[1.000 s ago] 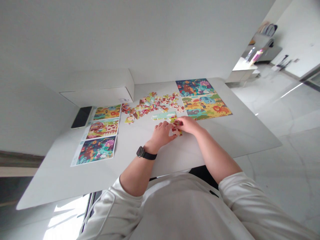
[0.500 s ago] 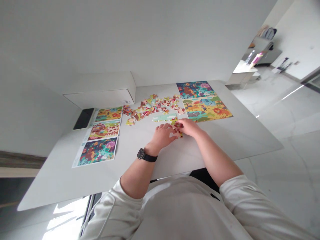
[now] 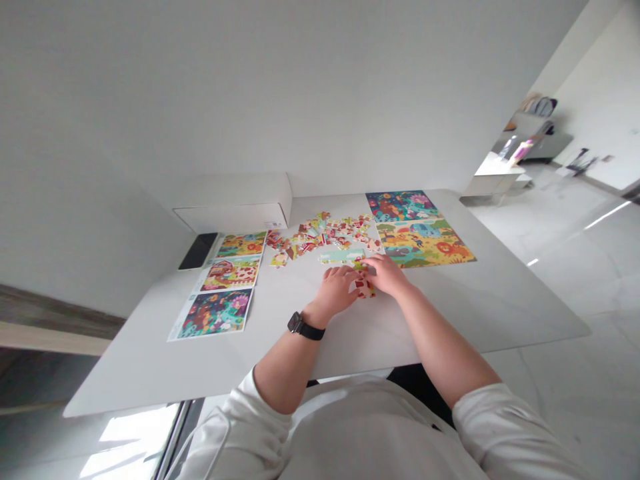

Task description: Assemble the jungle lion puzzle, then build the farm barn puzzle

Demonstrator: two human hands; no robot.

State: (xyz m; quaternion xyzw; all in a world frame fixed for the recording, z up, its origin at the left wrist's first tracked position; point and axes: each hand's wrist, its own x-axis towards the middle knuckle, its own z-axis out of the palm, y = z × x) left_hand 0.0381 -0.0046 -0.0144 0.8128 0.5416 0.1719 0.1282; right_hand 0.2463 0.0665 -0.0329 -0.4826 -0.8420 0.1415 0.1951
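Joined jigsaw puzzle pieces with a red, white and yellow print lie on the table between my two hands. My left hand rests beside them, fingers spread and thumb against their left side. On their upper right edge, my right hand has its fingers closed on a puzzle piece, mostly hidden under the fingertips. Just beyond, a joined pale-blue strip of puzzle pieces lies flat. Farther back is a pile of loose puzzle pieces.
Three printed pictures on a sheet lie at the left, with a black phone beside them. Behind stands a white box against the wall. Two assembled puzzles, one dark blue and one yellow, lie at the right.
The view has tilted, so the table sits lower and further right in the picture. Both hands stay at the joined pieces, with only small finger shifts.
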